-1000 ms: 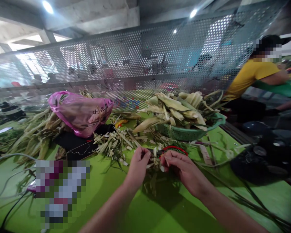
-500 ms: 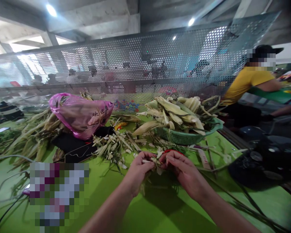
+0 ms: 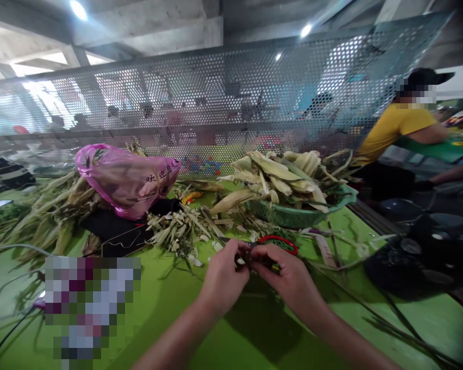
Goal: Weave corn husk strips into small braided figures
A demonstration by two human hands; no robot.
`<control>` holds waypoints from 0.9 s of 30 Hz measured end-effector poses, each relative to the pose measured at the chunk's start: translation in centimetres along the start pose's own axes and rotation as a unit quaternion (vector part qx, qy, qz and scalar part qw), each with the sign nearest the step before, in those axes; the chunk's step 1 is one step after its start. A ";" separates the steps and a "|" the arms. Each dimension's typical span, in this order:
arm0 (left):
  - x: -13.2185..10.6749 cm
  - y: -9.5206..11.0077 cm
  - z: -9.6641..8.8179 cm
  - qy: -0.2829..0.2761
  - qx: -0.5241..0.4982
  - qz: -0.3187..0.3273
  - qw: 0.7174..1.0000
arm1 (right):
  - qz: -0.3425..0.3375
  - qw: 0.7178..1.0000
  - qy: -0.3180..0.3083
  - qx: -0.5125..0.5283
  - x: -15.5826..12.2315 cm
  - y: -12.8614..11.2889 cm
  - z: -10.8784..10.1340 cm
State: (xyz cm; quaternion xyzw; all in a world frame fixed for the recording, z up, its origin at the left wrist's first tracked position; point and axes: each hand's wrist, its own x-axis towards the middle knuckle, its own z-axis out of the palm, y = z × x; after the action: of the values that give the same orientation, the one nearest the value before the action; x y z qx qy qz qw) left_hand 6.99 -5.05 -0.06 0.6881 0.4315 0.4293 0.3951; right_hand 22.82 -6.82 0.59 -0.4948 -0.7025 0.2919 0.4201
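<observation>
My left hand (image 3: 227, 272) and my right hand (image 3: 287, 272) meet over the table, fingertips pinched close together. Between them is a small piece of corn husk (image 3: 240, 261), mostly covered by the fingers. Red-handled scissors (image 3: 293, 247) lie just behind my hands, their dark blade pointing left. A heap of cut husk bits (image 3: 179, 228) spreads behind and to the left. Farther back, dried corn husks (image 3: 281, 172) overflow a green plastic basket (image 3: 297, 217).
A pink plastic bag (image 3: 129, 180) rests at the back left beside loose husks (image 3: 57, 205). Cables and a blurred-out item lie front left. A black bag (image 3: 409, 262) sits on the right. Behind the table stands a perforated metal screen (image 3: 200, 103); a person in yellow (image 3: 401, 126) sits right.
Both hands have turned inward and drawn closer, covering more of the husk piece. The scissors' red handle and blade show more clearly behind them.
</observation>
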 end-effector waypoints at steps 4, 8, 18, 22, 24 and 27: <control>0.3 0.2 -0.2 0.013 -0.059 -0.044 0.997 | 0.020 0.999 0.021 -0.016 0.1 0.1 -0.1; 0.7 0.2 -0.5 -0.009 -0.135 -0.149 0.979 | 0.024 0.999 0.023 0.001 0.1 0.3 -0.3; 1.1 0.0 -1.1 0.059 -0.185 -0.154 0.969 | 0.043 0.999 -0.016 0.001 0.2 0.2 -1.0; 1.4 -0.3 -2.2 0.119 -0.181 -0.130 0.968 | 0.088 0.994 -0.056 -0.020 1.1 0.7 -2.8; 1.6 -0.5 -2.7 0.140 -0.192 -0.119 0.964 | 0.084 0.993 -0.031 -0.081 1.5 1.2 -4.1; 1.8 -0.9 -3.3 0.164 -0.195 -0.103 0.961 | 0.070 0.978 -0.023 -0.194 2.1 2.3 -5.6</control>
State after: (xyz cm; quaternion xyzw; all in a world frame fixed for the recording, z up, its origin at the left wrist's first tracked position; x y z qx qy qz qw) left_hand 4.18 -2.48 0.63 0.4695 0.4668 0.5692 0.4875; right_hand 28.44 -4.06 2.02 -0.6080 -0.7188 0.1901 0.2785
